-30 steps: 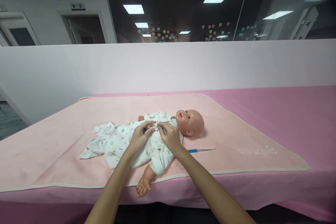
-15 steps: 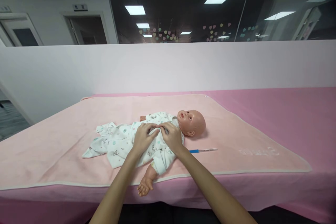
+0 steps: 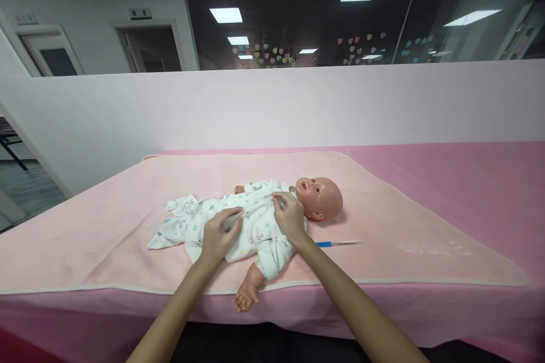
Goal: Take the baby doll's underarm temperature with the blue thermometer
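A baby doll (image 3: 321, 198) lies on its back, head to the right, dressed in a white printed baby romper (image 3: 259, 232). My right hand (image 3: 292, 218) pinches the romper's front edge at the upper chest, just below the neck. Lower down, over the belly, my left hand (image 3: 219, 235) has thumb and forefinger curled together on the same front edge. Between the two hands the cloth runs in a raised, stretched fold. The doll's bare near hand (image 3: 246, 295) reaches over the blanket's front border. Any fastener under my fingertips is hidden.
A blue-handled thin stick, perhaps a thermometer (image 3: 336, 243), lies right of the doll, close to my right forearm. A peach blanket (image 3: 383, 221) covers much of the pink-covered table (image 3: 481, 193). Behind stands a low white wall (image 3: 298, 108) with glass above.
My hands were together at the middle of the chest. The left has moved down the romper toward the belly, and the right now sits nearer the neck. The view has shifted slightly.
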{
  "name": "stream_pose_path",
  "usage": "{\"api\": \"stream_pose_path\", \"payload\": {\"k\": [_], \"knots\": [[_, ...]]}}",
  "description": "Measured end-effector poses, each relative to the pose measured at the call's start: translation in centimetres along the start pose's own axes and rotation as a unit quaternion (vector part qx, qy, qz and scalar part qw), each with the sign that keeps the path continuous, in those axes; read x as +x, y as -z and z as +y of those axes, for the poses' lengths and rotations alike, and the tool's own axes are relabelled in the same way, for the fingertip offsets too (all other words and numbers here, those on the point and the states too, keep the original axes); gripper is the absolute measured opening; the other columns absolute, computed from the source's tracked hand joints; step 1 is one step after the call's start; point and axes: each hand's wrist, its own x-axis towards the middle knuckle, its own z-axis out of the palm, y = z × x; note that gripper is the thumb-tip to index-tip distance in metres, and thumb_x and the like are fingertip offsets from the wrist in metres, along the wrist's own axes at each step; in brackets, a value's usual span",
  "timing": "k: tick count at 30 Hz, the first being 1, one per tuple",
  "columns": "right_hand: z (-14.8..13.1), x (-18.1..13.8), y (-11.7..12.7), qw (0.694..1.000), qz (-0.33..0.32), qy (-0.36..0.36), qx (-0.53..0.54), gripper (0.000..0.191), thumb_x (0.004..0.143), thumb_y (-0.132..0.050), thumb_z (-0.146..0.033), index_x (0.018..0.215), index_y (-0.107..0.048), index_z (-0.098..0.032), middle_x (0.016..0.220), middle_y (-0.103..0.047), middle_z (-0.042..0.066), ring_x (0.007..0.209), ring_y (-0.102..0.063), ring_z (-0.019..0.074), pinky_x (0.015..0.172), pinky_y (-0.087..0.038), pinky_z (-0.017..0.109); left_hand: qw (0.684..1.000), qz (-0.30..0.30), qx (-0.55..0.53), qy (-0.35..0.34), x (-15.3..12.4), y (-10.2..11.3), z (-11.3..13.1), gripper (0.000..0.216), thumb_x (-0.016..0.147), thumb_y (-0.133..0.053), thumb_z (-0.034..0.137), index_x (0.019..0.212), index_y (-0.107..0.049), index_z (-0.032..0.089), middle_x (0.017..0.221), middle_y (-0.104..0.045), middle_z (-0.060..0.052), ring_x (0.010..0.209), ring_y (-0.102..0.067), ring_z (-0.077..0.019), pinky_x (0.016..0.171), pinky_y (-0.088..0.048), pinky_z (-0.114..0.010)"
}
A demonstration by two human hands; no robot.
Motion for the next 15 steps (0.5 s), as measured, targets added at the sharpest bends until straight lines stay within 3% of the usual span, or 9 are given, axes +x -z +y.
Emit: {"api": "stream_pose_path", "payload": {"k": [3, 5, 8, 15], "knots": [[-1.6, -0.2, -0.2, 0.998, 0.007, 0.017, -0.056, 0.032, 0.079, -0.038, -0.008, 0.096, -0.062, -0.020, 0.103, -0.064, 0.006, 0.082, -0.060, 0.0176, 0.063, -0.044, 0.026, 0.999, 0.005, 0.036, -0.018, -0.1, -0.5, 0.2, 0.022, 0.080, -0.047, 0.026, 0.097, -0.062, 0.024, 0.096, -0.066, -0.001, 0.092, -0.058, -0.0180, 0.082, -0.044, -0.033], [-2.8, -0.7, -0.4, 0.996, -0.032, 0.064, -0.061, 0.032, 0.080, -0.038, -0.010, 0.101, -0.060, -0.021, 0.109, -0.061, 0.005, 0.082, -0.060, 0.0158, 0.060, -0.043, 0.024, 0.997, 0.005, 0.065, -0.038, 0.0, -0.8, 0.5, 0.023, 0.080, -0.047, 0.026, 0.098, -0.062, 0.024, 0.096, -0.066, -0.001, 0.092, -0.058, -0.0180, 0.083, -0.042, -0.033], [-4.0, -1.4, -0.8, 0.987, -0.095, 0.116, -0.053, 0.025, 0.082, -0.042, -0.016, 0.098, -0.060, -0.022, 0.098, -0.064, 0.004, 0.077, -0.061, 0.0142, 0.058, -0.042, 0.022, 0.994, 0.016, 0.100, -0.051, 0.1, -0.8, 0.9, 0.022, 0.080, -0.048, 0.026, 0.098, -0.061, 0.023, 0.093, -0.066, -0.003, 0.089, -0.057, -0.0187, 0.081, -0.040, -0.034], [-3.9, -1.8, -0.6, 0.991, -0.102, 0.080, -0.032, 0.016, 0.083, -0.043, -0.019, 0.085, -0.058, -0.021, 0.082, -0.063, 0.002, 0.070, -0.059, 0.0130, 0.058, -0.040, 0.021, 0.988, 0.015, 0.142, -0.062, 0.0, -0.8, 1.4, 0.014, 0.080, -0.048, 0.027, 0.086, -0.058, 0.020, 0.085, -0.064, -0.004, 0.083, -0.053, -0.0194, 0.077, -0.037, -0.034]]}}
